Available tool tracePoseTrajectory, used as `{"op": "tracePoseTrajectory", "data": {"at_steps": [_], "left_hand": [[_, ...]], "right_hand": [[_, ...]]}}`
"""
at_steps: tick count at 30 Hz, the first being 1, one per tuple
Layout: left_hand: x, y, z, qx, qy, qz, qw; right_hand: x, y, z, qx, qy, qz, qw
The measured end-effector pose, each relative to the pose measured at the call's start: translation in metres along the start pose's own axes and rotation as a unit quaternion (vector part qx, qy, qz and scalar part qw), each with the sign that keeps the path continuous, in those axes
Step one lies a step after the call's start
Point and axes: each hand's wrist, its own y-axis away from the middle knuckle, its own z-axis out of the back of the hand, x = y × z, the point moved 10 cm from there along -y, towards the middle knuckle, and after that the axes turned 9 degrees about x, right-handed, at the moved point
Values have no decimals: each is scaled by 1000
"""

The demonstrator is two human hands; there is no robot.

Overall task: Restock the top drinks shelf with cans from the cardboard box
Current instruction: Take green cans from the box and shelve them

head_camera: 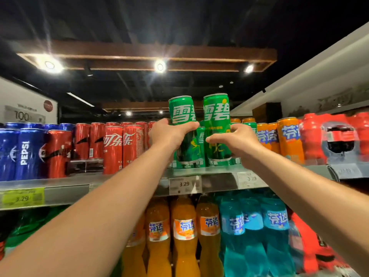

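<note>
Both arms reach up to the top shelf (119,182), each hand wrapped around a green can. The left hand (171,134) curls its fingers round the middle of the left can (181,110), so the upper half with its white lettering stands clear above the knuckles. The right hand (233,139) grips the right can (216,111) the same way, thumb across the front. The two cans stand upright, just beside each other at the shelf's front edge (whether their bases touch the shelf I cannot tell). Between them shows a row of shelved green cans (200,136), with red cola cans (112,148) to the left and orange cans (289,136) to the right.
</note>
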Motion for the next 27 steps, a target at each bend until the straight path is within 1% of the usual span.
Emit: {"op": "tracePoseTrajectory", "data": {"at_steps": [3,7,11,15,19,23,27], "left_hand": [[5,-10,-1,-13,-31,2,999],[20,-18,-5,-20,-56,2,998],[37,-22,-9,-7,-56,22,998],[41,-23,-12,9,-77,16,997],[45,-28,-15,28,-98,18,995],[59,-33,-18,49,-89,36,994],[62,-36,-22,73,-87,33,993]], "right_hand": [[-10,-17,1,2,-10,-10,1000],[-24,-30,-8,18,4,-21,1000],[-34,-33,-20,21,21,-37,999],[-27,-33,-29,36,41,-24,998],[-21,-31,-30,35,72,-30,996],[-25,-30,-39,56,100,-43,993],[-34,-31,-44,71,120,-58,989]]}}
